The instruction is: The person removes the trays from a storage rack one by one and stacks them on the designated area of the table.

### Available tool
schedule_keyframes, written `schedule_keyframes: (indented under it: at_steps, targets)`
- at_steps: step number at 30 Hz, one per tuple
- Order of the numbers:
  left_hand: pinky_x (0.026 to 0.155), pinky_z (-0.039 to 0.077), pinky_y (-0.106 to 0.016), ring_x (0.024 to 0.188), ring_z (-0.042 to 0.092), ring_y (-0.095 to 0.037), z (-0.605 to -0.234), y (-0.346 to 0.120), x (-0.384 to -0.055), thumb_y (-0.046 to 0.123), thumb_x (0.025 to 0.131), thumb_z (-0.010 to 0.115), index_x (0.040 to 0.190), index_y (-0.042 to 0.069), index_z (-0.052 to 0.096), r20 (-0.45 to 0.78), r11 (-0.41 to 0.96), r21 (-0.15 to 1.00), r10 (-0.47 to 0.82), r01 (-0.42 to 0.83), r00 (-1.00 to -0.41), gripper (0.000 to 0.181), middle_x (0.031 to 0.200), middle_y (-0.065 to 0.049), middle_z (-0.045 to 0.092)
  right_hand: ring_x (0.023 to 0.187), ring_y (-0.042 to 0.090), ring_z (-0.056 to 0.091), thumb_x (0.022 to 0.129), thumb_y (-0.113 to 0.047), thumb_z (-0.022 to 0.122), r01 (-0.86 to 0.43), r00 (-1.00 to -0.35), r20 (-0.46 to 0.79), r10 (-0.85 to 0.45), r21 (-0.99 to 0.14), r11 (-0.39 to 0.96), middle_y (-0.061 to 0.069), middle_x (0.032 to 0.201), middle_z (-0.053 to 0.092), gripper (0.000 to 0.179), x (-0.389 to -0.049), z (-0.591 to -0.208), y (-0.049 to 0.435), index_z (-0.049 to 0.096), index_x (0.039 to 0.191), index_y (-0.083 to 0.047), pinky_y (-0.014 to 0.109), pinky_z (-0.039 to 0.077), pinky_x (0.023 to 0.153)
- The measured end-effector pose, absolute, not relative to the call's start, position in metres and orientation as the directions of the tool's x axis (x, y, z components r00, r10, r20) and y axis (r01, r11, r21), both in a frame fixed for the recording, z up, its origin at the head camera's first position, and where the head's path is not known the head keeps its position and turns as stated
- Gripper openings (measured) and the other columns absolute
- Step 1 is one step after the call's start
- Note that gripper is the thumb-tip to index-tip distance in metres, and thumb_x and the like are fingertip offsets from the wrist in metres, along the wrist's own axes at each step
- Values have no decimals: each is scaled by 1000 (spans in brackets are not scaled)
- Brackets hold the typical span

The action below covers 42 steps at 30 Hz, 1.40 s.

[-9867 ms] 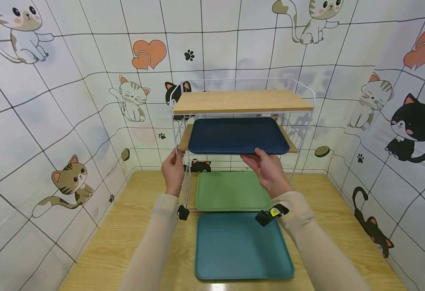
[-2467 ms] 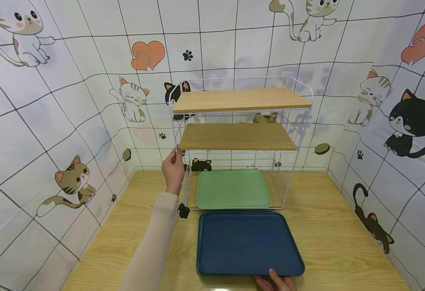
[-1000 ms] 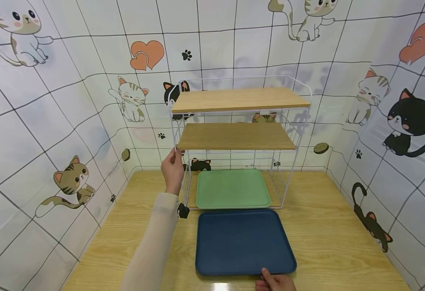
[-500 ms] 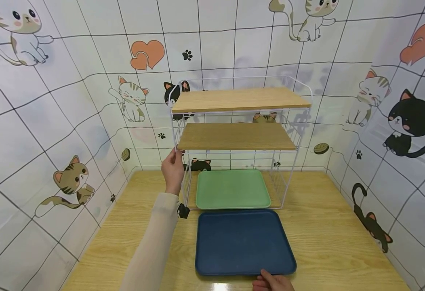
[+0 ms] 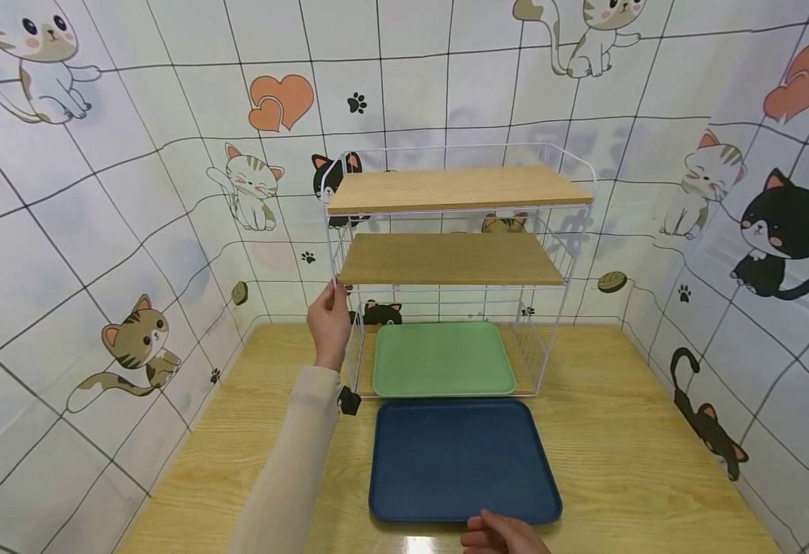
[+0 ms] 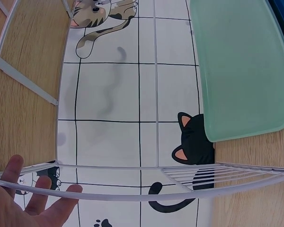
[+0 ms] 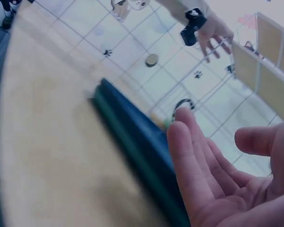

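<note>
Head view: the big change is the dark blue, flat plastic-looking tray with rounded corners [image 5: 464, 460]. About ten seconds ago it was up at the middle light-brown wooden board [image 5: 450, 260] of the white wire rack with wooden boards [image 5: 460, 192]. Now it lies flat in front of the rack, on top of a blue-green tray of much the same shape [image 7: 132, 156], whose edge peeks out in the right wrist view. So I think the job of taking the blue tray off the rack is done, and the two trays make one pile on the pale yellow wood-look table [image 5: 626, 446].

The right hand [image 5: 504, 535] has let go. It is at the near side of the pile, the side away from the rack, with fingers long, thumb well apart and nothing held. I can't tell if it brushes the tray's edge. The left hand [image 5: 330, 323] has stayed put, holding the rack's left front post by the middle board, fingers bent around the wire.

The rack's bottom board holds a light green, flat tray with rounded corners [image 5: 444, 359], which has not moved and sits just behind the pile
</note>
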<state>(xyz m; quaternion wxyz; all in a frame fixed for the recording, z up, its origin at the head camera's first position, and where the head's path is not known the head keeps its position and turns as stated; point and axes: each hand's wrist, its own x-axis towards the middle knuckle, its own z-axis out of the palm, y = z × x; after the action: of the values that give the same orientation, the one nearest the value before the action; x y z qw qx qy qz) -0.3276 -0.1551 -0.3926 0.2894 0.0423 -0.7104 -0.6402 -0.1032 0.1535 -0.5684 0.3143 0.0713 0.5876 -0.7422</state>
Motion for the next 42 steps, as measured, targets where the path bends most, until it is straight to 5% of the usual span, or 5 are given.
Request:
schedule_keyframes:
  at_steps: [13,24,34,42]
  targets:
    - [55,30,-26,66,43,-15,-394,-155,-330,29,108,53,119,8,77,378,178,926,-439,334,-815,34,135,-10,68,117,23,68,110,-38,46,342,-919,-279,-277,-915,-216,13,132,64,70,-152,-505,164,26,154,12,37,53,100]
    - [47,27,-21,48,31,-7,-393,-154,-330,29,108,53,117,8,78,387,196,922,-447,334,-806,33,133,-10,69,122,29,63,113,-28,35,332,-942,-288,-171,-869,-367,35,157,31,61,-206,-500,148,18,156,10,36,50,105]
    - [58,32,-25,76,54,-14,-392,-156,-331,27,108,54,119,7,77,378,173,926,-444,336,-812,33,132,-10,69,149,48,28,113,-23,31,370,-929,-324,-179,-825,-427,38,161,17,66,-240,-512,140,-1,159,11,38,42,114]
    - [63,33,-28,88,58,-17,-394,-157,-332,29,108,54,122,7,75,371,171,928,-441,330,-817,34,132,-11,70,151,45,25,113,-25,33,403,-913,-376,-156,-777,-484,38,162,14,68,-254,-520,135,-2,159,11,39,33,119]
